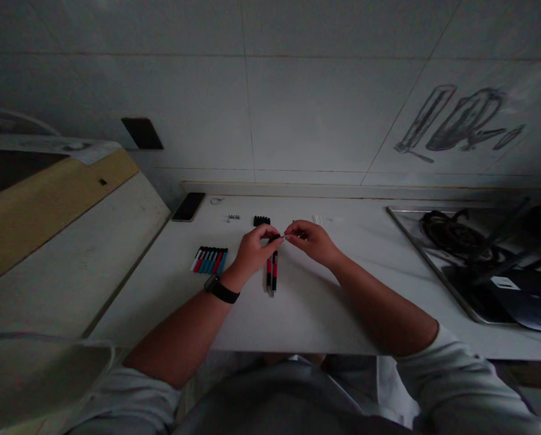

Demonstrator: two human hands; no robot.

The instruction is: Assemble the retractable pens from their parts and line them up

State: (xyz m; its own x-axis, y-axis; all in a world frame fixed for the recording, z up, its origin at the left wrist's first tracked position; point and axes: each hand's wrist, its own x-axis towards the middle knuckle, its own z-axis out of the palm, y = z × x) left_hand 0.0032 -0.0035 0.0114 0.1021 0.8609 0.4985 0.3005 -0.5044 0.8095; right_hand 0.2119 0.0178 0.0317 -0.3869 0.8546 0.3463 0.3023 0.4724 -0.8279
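Note:
Over the white counter (325,320) my two hands meet, fingertips almost touching. My left hand (253,251) pinches a small black part that looks like a piece of a pen. My right hand (313,240) is closed at the fingertips by the part's tip; what it holds is too small to make out. Below them lie two red and black pens (272,275), side by side with tips toward me. Just beyond my left hand sits a row of black pieces (262,221). To the left is a row of red, blue and white pen barrels (210,260) with black ends.
Small metal pieces (233,217) lie behind the barrels, with a phone (188,206) at the back left. Thin clear pieces (317,219) lie beyond my right hand. A gas stove (451,241) takes up the right side; a wooden-edged panel (112,172) stands at left.

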